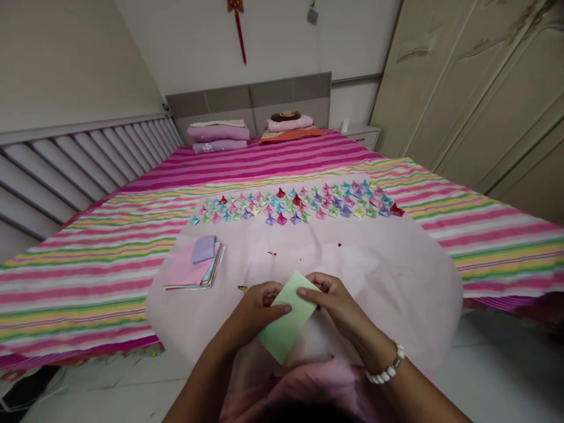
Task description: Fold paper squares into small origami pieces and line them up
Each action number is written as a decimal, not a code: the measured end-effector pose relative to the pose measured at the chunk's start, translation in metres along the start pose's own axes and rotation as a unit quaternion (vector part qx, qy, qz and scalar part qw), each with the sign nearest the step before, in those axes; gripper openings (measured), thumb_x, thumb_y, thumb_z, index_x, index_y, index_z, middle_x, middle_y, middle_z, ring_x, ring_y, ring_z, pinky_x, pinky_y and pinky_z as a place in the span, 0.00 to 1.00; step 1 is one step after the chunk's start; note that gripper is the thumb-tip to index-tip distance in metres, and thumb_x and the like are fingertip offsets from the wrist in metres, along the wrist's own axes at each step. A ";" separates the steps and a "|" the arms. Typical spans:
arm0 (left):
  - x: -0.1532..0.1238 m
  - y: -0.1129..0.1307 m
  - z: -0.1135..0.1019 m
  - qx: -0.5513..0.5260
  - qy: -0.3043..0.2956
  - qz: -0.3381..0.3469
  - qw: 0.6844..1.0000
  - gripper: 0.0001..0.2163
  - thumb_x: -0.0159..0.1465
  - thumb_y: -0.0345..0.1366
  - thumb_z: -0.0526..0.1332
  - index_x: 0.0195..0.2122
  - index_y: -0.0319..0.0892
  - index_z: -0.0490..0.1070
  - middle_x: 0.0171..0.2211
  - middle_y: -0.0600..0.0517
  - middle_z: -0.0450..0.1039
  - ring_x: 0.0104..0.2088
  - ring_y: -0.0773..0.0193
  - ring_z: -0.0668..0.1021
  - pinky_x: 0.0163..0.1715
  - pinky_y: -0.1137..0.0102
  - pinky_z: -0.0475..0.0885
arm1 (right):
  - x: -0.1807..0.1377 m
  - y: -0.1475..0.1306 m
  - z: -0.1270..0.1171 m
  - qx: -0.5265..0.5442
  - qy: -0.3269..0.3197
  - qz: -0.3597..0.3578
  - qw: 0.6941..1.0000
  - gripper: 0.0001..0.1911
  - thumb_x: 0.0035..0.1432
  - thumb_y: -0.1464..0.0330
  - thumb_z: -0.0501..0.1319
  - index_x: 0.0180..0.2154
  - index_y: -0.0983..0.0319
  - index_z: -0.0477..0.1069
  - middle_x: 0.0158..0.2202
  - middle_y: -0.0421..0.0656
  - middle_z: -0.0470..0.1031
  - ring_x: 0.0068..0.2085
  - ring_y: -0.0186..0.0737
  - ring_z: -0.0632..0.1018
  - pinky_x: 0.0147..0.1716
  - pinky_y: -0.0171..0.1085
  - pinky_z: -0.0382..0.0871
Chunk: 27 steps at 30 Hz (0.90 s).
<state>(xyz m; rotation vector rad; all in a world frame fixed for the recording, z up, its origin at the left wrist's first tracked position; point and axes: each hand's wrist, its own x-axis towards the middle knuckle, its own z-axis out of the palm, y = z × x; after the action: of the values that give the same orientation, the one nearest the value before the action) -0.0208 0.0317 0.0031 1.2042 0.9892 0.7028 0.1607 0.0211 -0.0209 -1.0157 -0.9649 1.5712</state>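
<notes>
Both my hands hold a folded light green sheet of paper (288,320) above the near edge of the bed. My left hand (259,308) pinches its left side, thumb on top. My right hand (332,305), with a white bead bracelet on the wrist, grips its upper right corner with curled fingers. A stack of coloured paper sheets (196,267) lies to the left of my hands, pink and lilac on top. Beyond them, several small folded paper shapes (295,205) in many colours lie in rows.
A translucent white sheet (396,276) covers the striped pink, green and yellow bedspread (88,270). Folded pillows (218,136) sit at the headboard. A wardrobe (476,94) stands at right. Small red scraps (272,253) lie on the sheet. Pale floor shows at the bottom corners.
</notes>
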 end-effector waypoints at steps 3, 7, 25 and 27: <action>0.001 0.006 -0.006 -0.027 0.031 0.003 0.999 0.11 0.50 0.35 0.71 0.34 0.38 0.78 0.28 0.48 0.79 0.27 0.64 0.78 0.26 0.74 0.69 | -0.002 -0.001 -0.004 -0.007 0.010 0.017 1.000 0.13 0.41 0.61 0.72 0.24 0.63 0.74 0.18 0.36 0.70 0.20 0.30 0.66 0.19 0.30 0.56; 0.005 0.008 -0.014 -0.231 0.155 0.024 0.960 0.16 0.56 0.46 0.65 0.39 0.39 0.76 0.34 0.45 0.79 0.31 0.62 0.79 0.30 0.72 0.72 | -0.002 0.001 -0.005 0.081 0.082 0.015 0.993 0.14 0.40 0.63 0.72 0.28 0.64 0.74 0.21 0.37 0.72 0.19 0.29 0.67 0.18 0.29 0.59; 0.000 -0.005 0.020 -0.367 0.129 0.000 0.921 0.17 0.59 0.31 0.63 0.50 0.37 0.68 0.45 0.41 0.78 0.45 0.52 0.79 0.47 0.60 0.74 | -0.013 0.015 -0.001 -0.067 0.058 -0.160 0.983 0.23 0.56 0.64 0.61 0.54 0.55 0.67 0.49 0.45 0.74 0.42 0.42 0.76 0.40 0.41 0.71; -0.001 -0.001 0.015 -0.357 0.130 -0.015 0.925 0.17 0.61 0.30 0.61 0.51 0.36 0.68 0.44 0.40 0.78 0.44 0.53 0.80 0.46 0.59 0.75 | -0.016 0.014 -0.007 -0.160 0.021 -0.220 0.962 0.25 0.56 0.69 0.60 0.56 0.51 0.66 0.59 0.45 0.65 0.51 0.45 0.73 0.46 0.44 0.69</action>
<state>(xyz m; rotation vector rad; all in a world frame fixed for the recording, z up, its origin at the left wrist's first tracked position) -0.0080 0.0236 0.0029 0.4601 0.8464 1.0983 0.1656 0.0034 -0.0334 -0.9624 -1.3392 1.0413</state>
